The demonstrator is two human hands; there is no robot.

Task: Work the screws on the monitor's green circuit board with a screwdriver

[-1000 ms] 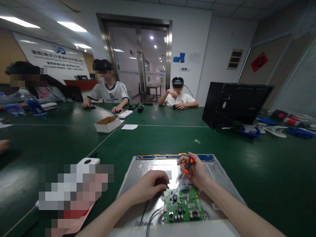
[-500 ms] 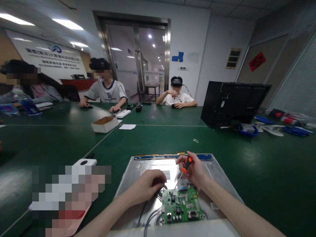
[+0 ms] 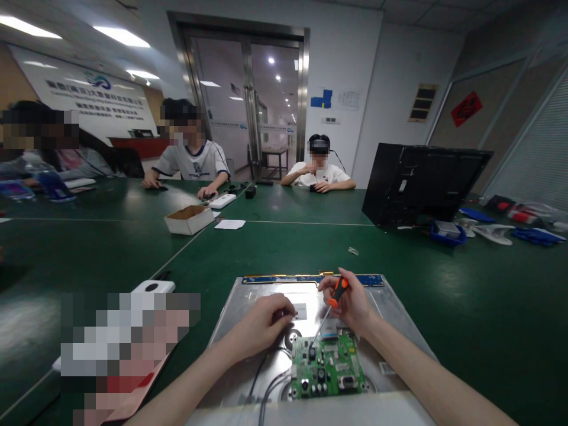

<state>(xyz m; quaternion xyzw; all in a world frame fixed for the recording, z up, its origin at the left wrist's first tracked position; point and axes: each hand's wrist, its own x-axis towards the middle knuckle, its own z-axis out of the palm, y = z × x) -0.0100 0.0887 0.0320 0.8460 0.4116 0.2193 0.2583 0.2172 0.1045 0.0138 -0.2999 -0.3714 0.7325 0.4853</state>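
My right hand (image 3: 350, 302) grips a screwdriver (image 3: 339, 290) with an orange and black handle. Its thin shaft slants down to the left, and the tip is over the upper left part of a green circuit board (image 3: 331, 367). The board lies on a silver metal panel (image 3: 373, 349), with a white flat cable at its top edge. My left hand (image 3: 268, 322) hovers above the panel, left of the screwdriver. Its thumb and fingertips are pinched together; a tiny thing seems to be at the tips, too small to name. Dark cables (image 3: 266, 390) run off the board's left side.
A blue strip board (image 3: 310, 280) lines the panel's far edge. Left of me lie a white device (image 3: 153, 287) and a blurred pink item. Farther off are an open box (image 3: 189, 220), paper (image 3: 229, 224) and a black monitor housing (image 3: 421, 183). Several people sit across the green table.
My left hand has risen slightly away from the board's upper left corner, uncovering a round opening in the panel. The screwdriver stays in my right hand, nearly still.
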